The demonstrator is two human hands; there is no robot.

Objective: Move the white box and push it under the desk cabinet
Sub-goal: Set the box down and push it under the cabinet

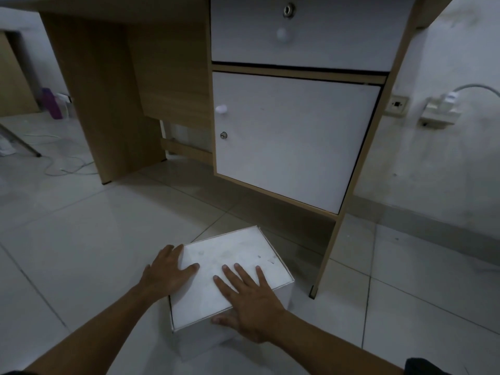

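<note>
Head camera, looking forward and down at a dim room with a pale tiled floor (81,253). A white box (230,269) sits on the floor in the lower middle of the view, turned at an angle, its lid closed and lightly smudged. It lies just in front of the desk cabinet (292,136), not yet under it; a shadowed gap shows between the cabinet's bottom edge and the floor.

The left hand (167,272) rests against the box's left edge, its thumb lying on the lid and its fingers curling down over the side. The right hand (249,301) lies flat on the lid near the front right corner, fingers spread, thumb pressed against the front face. Neither grip is clenched: both hands are open and press on the box rather than close around it.

The cabinet has a white door with a small round knob and a keyhole. Above it sits a white drawer (305,33) with its own lock. To the left is the wooden desk (108,85) with its open leg space. On the wall to the right hang a socket (397,105) and a plugged-in power strip (441,110).
</note>
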